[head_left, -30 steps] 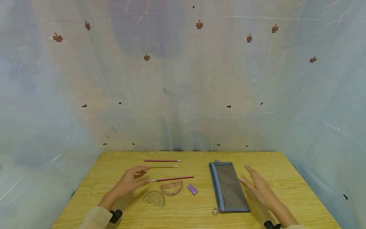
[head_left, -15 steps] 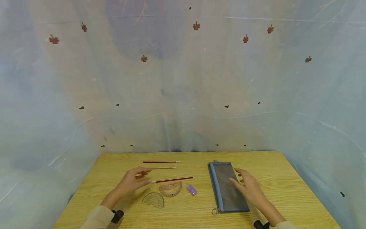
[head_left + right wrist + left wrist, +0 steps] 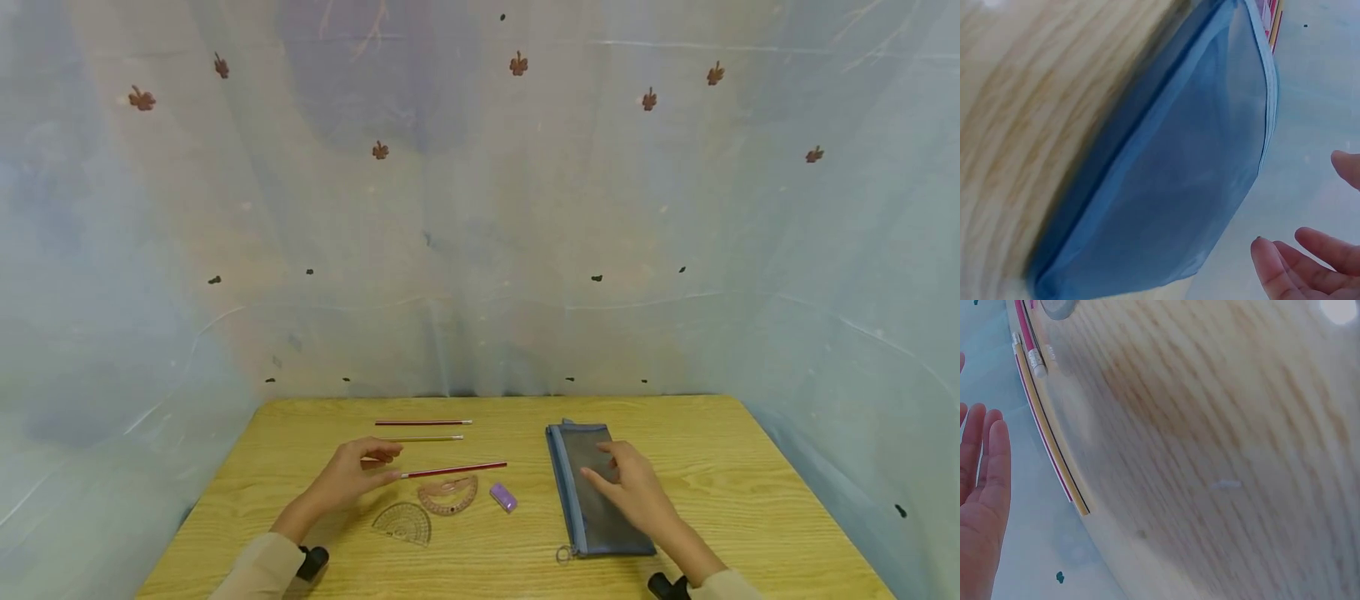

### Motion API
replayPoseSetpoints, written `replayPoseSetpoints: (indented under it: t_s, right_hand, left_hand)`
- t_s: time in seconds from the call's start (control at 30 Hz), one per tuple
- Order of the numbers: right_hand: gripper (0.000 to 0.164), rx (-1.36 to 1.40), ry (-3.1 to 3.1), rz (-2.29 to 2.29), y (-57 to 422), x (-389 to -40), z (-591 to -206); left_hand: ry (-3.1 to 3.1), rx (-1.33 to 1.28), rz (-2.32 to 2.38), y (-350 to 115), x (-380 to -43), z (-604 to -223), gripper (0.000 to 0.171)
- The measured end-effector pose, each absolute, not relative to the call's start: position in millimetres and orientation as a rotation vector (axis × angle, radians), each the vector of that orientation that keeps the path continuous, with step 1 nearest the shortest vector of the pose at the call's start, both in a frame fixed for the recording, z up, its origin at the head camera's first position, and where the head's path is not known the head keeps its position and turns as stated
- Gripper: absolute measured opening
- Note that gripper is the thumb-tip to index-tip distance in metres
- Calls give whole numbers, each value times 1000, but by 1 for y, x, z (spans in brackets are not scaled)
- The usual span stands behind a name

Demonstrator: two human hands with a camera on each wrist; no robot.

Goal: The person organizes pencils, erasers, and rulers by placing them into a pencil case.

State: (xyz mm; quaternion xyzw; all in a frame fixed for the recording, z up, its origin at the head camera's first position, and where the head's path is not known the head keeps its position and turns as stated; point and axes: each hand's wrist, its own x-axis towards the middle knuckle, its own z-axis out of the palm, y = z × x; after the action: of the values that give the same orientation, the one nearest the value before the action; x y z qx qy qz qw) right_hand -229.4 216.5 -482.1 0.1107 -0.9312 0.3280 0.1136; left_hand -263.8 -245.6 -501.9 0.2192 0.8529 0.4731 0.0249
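Observation:
My left hand (image 3: 347,481) hovers at the left with loosely bent fingers and nothing in them. Its thumb tip lies right at the white end of a red pencil (image 3: 457,470); the fingertips overlap the space below a yellow pencil (image 3: 431,438). In the left wrist view the fingers (image 3: 999,456) look relaxed, apart from the yellow pencil (image 3: 1054,437). A blue-edged mesh zip pouch (image 3: 577,467) lies flat on the right. My right hand (image 3: 637,492) is over its right half, thumb and fingers spread apart and holding nothing. The right wrist view shows the pouch (image 3: 1160,169) closely.
Another red pencil (image 3: 423,422) lies at the back of the wooden table (image 3: 750,517). Between the hands are a pink protractor (image 3: 450,507), a clear protractor (image 3: 403,523) and a purple eraser (image 3: 503,497). A patterned curtain (image 3: 480,208) hangs behind the table.
My right hand has moved left from beside the pouch to above it. My left hand has shifted slightly right, its thumb reaching the front red pencil's end. The objects stay in place.

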Motion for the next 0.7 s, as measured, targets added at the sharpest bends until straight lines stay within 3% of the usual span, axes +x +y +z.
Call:
replayPoseSetpoints:
  t_s: [0.33,0.7]
  right_hand:
    - [44,331,-2694,958,204,-235,-485]
    - [54,302,-2688,911,188,-236,-489]
  left_hand:
    - [2591,677,1464,-242,-271,-510,43]
    - [2590,703,1425,-238,-276,-508,36]
